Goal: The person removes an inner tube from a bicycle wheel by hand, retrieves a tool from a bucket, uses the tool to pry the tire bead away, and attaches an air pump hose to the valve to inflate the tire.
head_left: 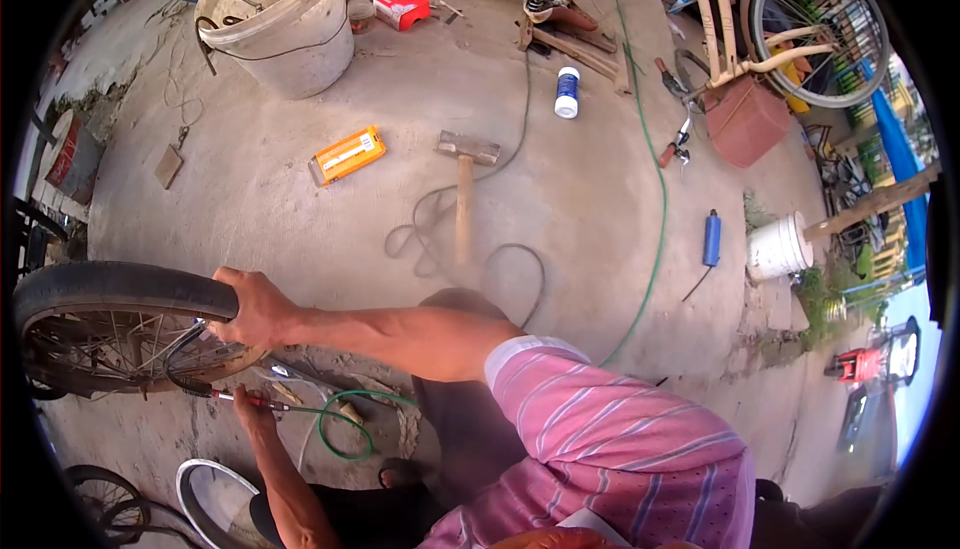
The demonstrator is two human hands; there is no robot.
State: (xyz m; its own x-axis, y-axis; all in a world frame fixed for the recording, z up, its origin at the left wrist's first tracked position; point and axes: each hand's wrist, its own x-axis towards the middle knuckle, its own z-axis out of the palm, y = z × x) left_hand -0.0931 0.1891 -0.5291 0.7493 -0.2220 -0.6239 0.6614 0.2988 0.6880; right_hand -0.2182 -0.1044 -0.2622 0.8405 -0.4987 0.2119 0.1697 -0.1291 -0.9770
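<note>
The ground (290, 214) is dusty, gray-brown concrete with cracks, and it is outdoors. A bike wheel (125, 285) is at its left edge. The right hand (252, 311) has its fingers curled around the wheel's black tire. The left hand (252, 412) is closed around a thin red tool (272, 405) with a green hose. A big dirty bucket (295, 61) stands near the far left corner. Past the right edge are plants and a red vehicle (858, 365).

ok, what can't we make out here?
Head view:
- Black hose: its end by the wheel is unclear, near the right hand.
- Red air tool: partly covered by the left hand.
- White bucket: far rim cut by top edge.
- Red vehicle: too small, blurred.
</note>
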